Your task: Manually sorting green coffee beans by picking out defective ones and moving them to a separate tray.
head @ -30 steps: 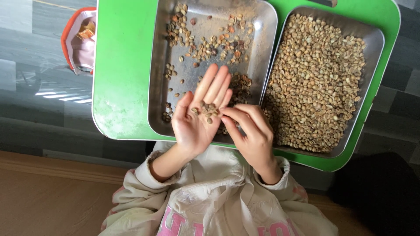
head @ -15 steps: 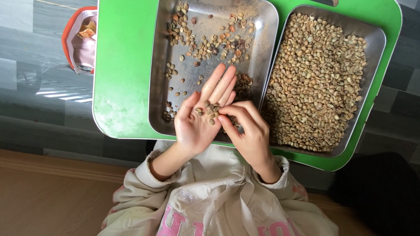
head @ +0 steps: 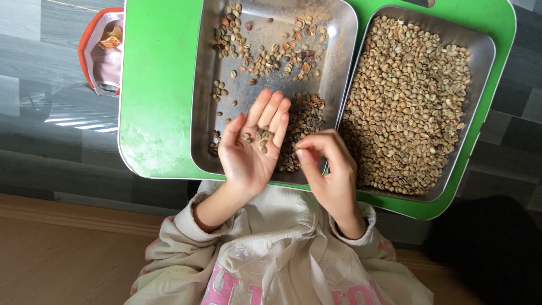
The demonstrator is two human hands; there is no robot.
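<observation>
The left hand (head: 251, 152) lies open with a few beans (head: 257, 137) on it, the right hand (head: 330, 169) pinches one, and the right tray (head: 485, 85) looks full while the left tray (head: 206, 101) holds little.

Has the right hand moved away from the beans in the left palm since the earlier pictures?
Yes. The right hand has drawn rightward off the left hand, toward the divide between the two metal trays.

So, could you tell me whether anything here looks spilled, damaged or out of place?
Nothing looks spilled: the beans sit inside both metal trays on the green table, or in the open left hand. The only oddity is a few reddish, darker beans among the scattered ones in the left tray.
</observation>
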